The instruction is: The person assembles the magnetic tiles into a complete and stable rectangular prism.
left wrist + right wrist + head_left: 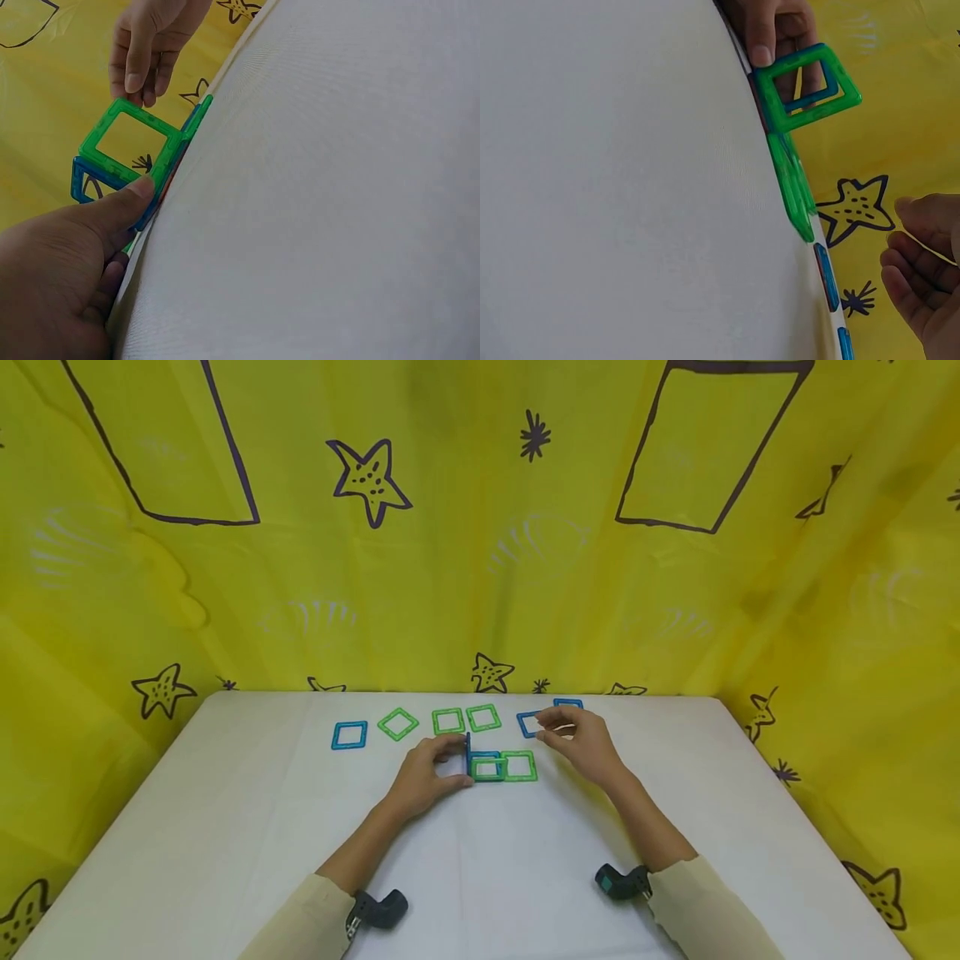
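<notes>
Square magnetic tiles form a small corner build on the white table. My left hand (423, 777) holds its left side, where a blue tile (468, 752) stands upright. In the left wrist view that thumb presses the corner where the blue tile meets an upright green tile (101, 127); the other fingers are behind. A flat blue tile (486, 752) lies beneath, with a flat green tile (535, 766) adjoining on the right. My right hand (585, 743), loosely curled and holding nothing, hovers above the table. In the head view its fingertips overlap a loose blue tile (522, 727).
Along the back lie another blue tile (349, 723) at left, a turned green tile (386, 718), two green tiles (448, 711) side by side, and a blue tile (567, 701) behind my right hand. A yellow patterned curtain (435, 610) borders the table (225, 827).
</notes>
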A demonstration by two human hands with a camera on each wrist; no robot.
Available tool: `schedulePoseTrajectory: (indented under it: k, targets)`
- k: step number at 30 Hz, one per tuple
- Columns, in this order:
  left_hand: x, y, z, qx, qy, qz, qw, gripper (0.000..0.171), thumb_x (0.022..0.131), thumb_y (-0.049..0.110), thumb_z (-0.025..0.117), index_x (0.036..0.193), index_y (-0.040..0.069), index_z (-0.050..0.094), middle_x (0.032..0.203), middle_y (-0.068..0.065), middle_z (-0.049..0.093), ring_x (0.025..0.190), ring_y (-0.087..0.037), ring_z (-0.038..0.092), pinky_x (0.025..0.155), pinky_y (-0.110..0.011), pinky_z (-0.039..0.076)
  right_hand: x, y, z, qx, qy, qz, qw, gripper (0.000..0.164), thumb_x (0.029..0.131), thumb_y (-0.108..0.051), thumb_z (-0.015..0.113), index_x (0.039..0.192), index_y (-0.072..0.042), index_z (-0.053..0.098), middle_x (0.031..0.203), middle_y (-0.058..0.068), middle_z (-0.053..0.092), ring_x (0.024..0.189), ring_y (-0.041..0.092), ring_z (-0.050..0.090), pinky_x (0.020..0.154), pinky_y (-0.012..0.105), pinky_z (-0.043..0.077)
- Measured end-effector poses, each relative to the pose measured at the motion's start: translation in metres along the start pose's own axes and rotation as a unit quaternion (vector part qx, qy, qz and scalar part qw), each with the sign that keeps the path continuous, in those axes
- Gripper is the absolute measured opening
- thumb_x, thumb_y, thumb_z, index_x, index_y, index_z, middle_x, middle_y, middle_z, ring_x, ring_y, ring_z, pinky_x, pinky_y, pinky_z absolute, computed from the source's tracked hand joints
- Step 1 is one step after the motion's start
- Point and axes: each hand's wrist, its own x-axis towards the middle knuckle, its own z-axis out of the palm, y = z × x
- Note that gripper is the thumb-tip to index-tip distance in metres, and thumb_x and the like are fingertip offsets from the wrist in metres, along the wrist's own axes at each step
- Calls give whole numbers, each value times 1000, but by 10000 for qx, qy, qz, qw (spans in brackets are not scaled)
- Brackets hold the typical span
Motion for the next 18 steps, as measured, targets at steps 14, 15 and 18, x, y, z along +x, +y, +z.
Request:
schedulePoseTrajectory:
  k: [14,15,18]
  targets:
    - [0,0,0,-3,-2,-62,10000,63,83,15,91,141,9,65,130,-2,72,120,-24,62,105,-41,50,16,13,-12,-742,-563,458,9946,39,97,-9,76,132,5,66,130,23,66,123,43,60,105,54,50]
    - [0,0,0,-6,-4,-72,10000,63,83,15,91,140,10,65,130,-2,72,119,-24,62,105,-41,50,17,13,-13,-772,-620,476,9940,40,97,-9,76,133,4,66,132,23,65,124,44,60,106,55,49]
    - [0,0,0,-4,2,-92,10000,63,83,15,91,140,10,65,129,-2,72,119,-24,62,104,-41,50,22,15,-14,-876,-833,410,9918,42,98,-9,74,137,3,64,137,23,62,127,45,58,108,56,47]
